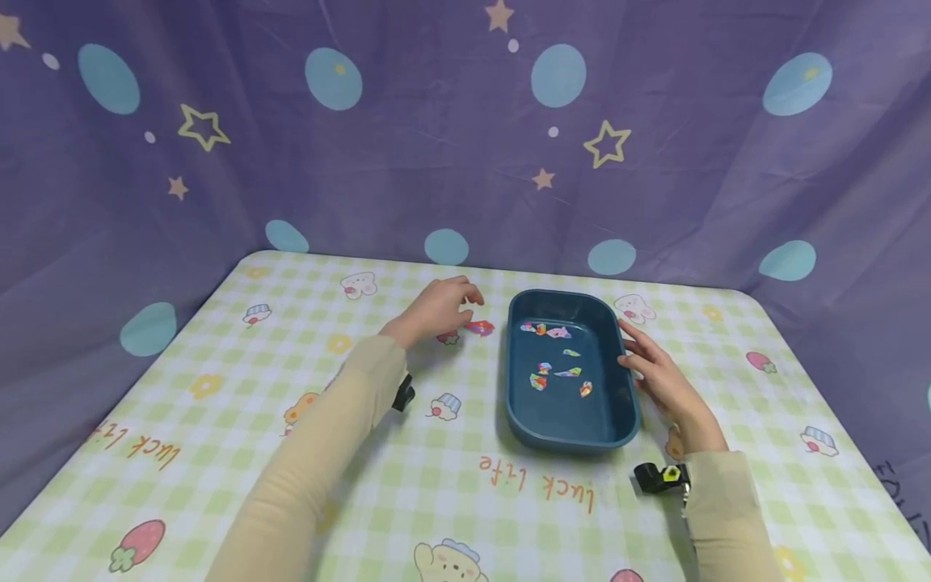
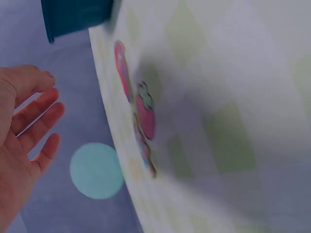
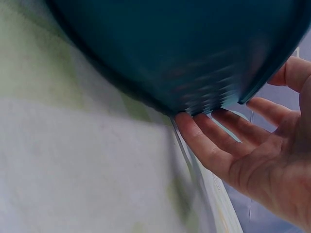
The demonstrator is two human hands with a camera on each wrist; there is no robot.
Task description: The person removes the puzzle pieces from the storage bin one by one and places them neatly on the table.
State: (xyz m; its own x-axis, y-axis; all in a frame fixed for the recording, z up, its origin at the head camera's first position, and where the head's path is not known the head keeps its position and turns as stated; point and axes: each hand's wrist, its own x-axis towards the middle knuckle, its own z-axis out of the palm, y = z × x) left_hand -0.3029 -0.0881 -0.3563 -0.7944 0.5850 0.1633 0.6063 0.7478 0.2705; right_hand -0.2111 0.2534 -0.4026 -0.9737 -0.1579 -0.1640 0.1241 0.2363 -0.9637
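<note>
A dark teal tub (image 1: 567, 420) stands on the table with several small, bright, irregular flat pieces (image 1: 558, 332) spread over its bottom. Left of it, a red patterned piece (image 1: 480, 327) lies on the cloth beneath my left hand (image 1: 439, 309). That hand hovers, fingers loosely bent, nothing between them. The left wrist view has a pink-red piece (image 2: 123, 70) and a second multicoloured piece (image 2: 144, 150) on the cloth, apart from the fingers. My right hand (image 1: 658, 376) rests against the tub's right side; in the right wrist view its extended fingers (image 3: 209, 141) touch the outer wall.
A checked cloth (image 1: 429, 453) with printed strawberries, cupcakes and lettering covers the table. Behind it hangs a purple curtain (image 1: 451, 145) with stars and ovals. Black wrist cameras (image 1: 658, 477) sit at both cuffs.
</note>
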